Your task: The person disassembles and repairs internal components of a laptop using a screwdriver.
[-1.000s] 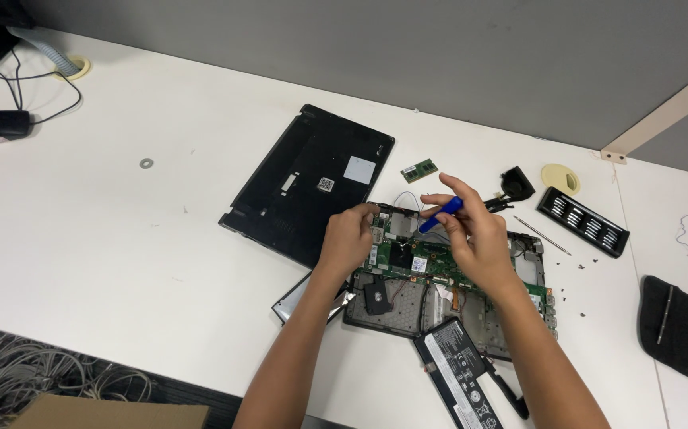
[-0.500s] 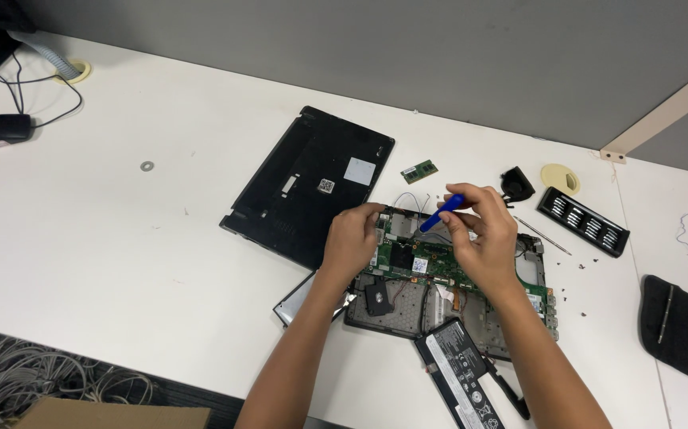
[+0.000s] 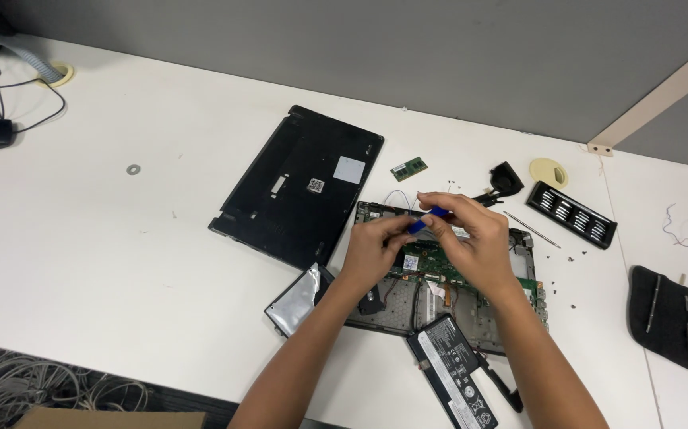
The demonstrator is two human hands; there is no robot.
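An opened laptop base (image 3: 519, 314) with a green circuit board (image 3: 431, 262) lies on the white table (image 3: 121, 238). Above the board, my right hand (image 3: 471, 234) pinches a small blue-handled tool (image 3: 427, 220). My left hand (image 3: 372, 250) meets it, fingertips touching the tool's lower end. Both hands hover over the board's middle and hide part of it.
The black bottom cover (image 3: 300, 187) lies left of the base. A black battery (image 3: 451, 381) and a silver drive (image 3: 296, 300) rest at the front. A memory stick (image 3: 409, 168), fan (image 3: 505, 179), bit holder (image 3: 574, 214), tool pouch (image 3: 678, 322) and loose screws are scattered right.
My hands have lifted off the board and come together; the left hand now touches the blue tool that the right hand holds.
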